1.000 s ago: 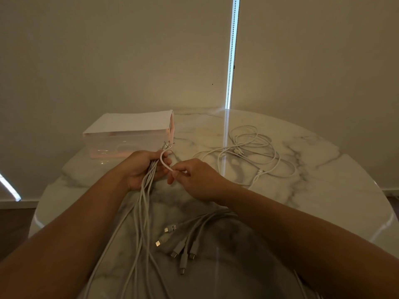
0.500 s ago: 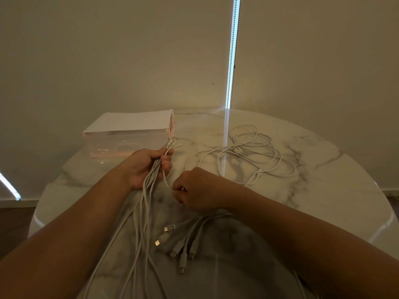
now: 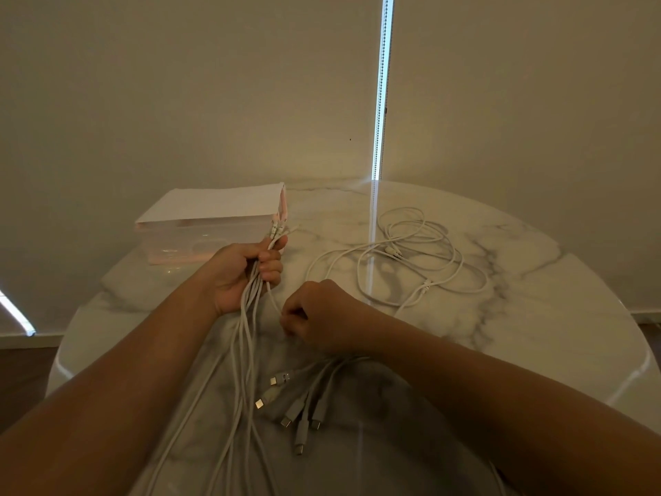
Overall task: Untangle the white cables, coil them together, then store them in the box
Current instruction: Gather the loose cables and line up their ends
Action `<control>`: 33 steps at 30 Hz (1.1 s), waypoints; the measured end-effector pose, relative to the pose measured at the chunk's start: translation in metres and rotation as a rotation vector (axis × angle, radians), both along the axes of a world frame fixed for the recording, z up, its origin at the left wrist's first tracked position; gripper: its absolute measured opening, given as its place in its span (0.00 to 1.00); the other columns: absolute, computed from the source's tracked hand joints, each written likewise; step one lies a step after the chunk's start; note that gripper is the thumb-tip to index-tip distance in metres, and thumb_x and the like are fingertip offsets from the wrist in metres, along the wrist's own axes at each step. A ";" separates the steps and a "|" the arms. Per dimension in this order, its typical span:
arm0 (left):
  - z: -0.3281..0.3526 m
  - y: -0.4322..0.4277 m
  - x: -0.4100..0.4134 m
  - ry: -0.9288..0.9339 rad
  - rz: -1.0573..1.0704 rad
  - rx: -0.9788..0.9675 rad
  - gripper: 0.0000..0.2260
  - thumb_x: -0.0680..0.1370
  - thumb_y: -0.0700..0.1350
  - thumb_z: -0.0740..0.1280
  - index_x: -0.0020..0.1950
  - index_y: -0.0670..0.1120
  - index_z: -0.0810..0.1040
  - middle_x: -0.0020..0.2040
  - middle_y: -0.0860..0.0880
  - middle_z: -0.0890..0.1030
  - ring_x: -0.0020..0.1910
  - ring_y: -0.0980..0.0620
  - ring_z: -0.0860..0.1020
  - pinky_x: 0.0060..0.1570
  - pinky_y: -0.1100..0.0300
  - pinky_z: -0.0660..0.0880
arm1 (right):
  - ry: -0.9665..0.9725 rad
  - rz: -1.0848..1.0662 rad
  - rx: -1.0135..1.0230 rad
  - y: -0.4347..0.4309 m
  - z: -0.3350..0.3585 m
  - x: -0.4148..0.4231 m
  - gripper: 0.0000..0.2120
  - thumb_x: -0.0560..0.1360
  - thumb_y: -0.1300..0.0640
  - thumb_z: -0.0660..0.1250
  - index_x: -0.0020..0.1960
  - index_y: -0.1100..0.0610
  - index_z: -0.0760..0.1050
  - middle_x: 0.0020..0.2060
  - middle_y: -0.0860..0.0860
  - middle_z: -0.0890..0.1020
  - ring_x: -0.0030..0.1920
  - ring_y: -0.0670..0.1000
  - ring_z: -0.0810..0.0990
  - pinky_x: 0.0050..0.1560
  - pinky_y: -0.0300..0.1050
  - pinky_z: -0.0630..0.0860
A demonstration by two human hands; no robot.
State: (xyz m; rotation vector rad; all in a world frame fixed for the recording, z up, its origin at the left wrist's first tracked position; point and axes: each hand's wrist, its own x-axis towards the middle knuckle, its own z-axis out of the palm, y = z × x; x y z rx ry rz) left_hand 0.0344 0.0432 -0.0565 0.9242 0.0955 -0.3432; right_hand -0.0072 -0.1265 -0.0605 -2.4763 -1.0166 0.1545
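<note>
My left hand [image 3: 246, 270] grips a bundle of several white cables [image 3: 243, 334] near their plug ends, which stick up past my fingers. The strands hang down toward the table's near edge. My right hand [image 3: 318, 316] pinches one white strand [image 3: 272, 297] that runs up to the left hand. Below it, several cable plug ends [image 3: 293, 406] lie fanned on the table. A loose tangle of white cables [image 3: 411, 259] lies further back on the right. The pale pink box [image 3: 207, 227] stands at the back left, just behind my left hand.
The round marble table [image 3: 518, 316] carries everything; its rim curves close on the left and right. A beige blind hangs behind it, with a bright vertical gap and bead chain [image 3: 381, 102] at the middle.
My right hand has slid down and toward me along the single strand, away from the left hand. The left hand has risen a little with the bundle.
</note>
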 end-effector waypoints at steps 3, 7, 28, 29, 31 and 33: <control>-0.001 0.002 0.002 0.011 0.050 -0.033 0.08 0.79 0.37 0.54 0.46 0.42 0.72 0.32 0.51 0.69 0.25 0.57 0.67 0.25 0.66 0.70 | -0.014 0.044 -0.039 0.000 0.001 -0.002 0.14 0.79 0.59 0.63 0.36 0.62 0.74 0.30 0.50 0.72 0.32 0.49 0.71 0.37 0.41 0.68; 0.000 0.003 0.002 0.011 0.023 -0.082 0.02 0.75 0.36 0.61 0.45 0.43 0.71 0.30 0.52 0.66 0.23 0.58 0.63 0.21 0.68 0.64 | 0.000 0.060 -0.066 0.001 0.002 -0.003 0.15 0.80 0.58 0.62 0.34 0.59 0.71 0.29 0.50 0.70 0.32 0.50 0.70 0.37 0.42 0.67; -0.006 0.024 0.009 0.014 0.089 0.261 0.14 0.84 0.44 0.50 0.42 0.45 0.68 0.24 0.53 0.61 0.16 0.60 0.58 0.13 0.69 0.53 | -0.239 0.010 -0.291 -0.039 0.034 -0.003 0.09 0.76 0.48 0.66 0.46 0.54 0.75 0.48 0.53 0.78 0.49 0.54 0.77 0.50 0.51 0.77; -0.006 0.025 0.010 0.023 0.092 0.260 0.14 0.84 0.44 0.50 0.42 0.45 0.68 0.24 0.53 0.61 0.16 0.59 0.58 0.13 0.69 0.53 | -0.270 -0.005 -0.311 -0.049 0.040 0.000 0.07 0.76 0.49 0.65 0.46 0.53 0.74 0.49 0.54 0.79 0.49 0.55 0.77 0.50 0.52 0.78; -0.005 0.027 0.010 0.053 0.082 0.238 0.14 0.84 0.44 0.50 0.41 0.45 0.68 0.23 0.53 0.61 0.16 0.59 0.58 0.13 0.68 0.52 | -0.296 -0.081 -0.330 -0.068 0.050 0.008 0.10 0.76 0.52 0.64 0.38 0.51 0.66 0.41 0.52 0.76 0.44 0.54 0.76 0.47 0.50 0.77; -0.004 0.030 0.010 0.086 0.060 0.220 0.14 0.84 0.44 0.50 0.41 0.45 0.67 0.23 0.53 0.61 0.15 0.59 0.58 0.12 0.68 0.52 | -0.313 -0.186 -0.345 -0.088 0.052 0.018 0.16 0.76 0.53 0.63 0.33 0.50 0.61 0.36 0.50 0.72 0.42 0.54 0.76 0.43 0.48 0.76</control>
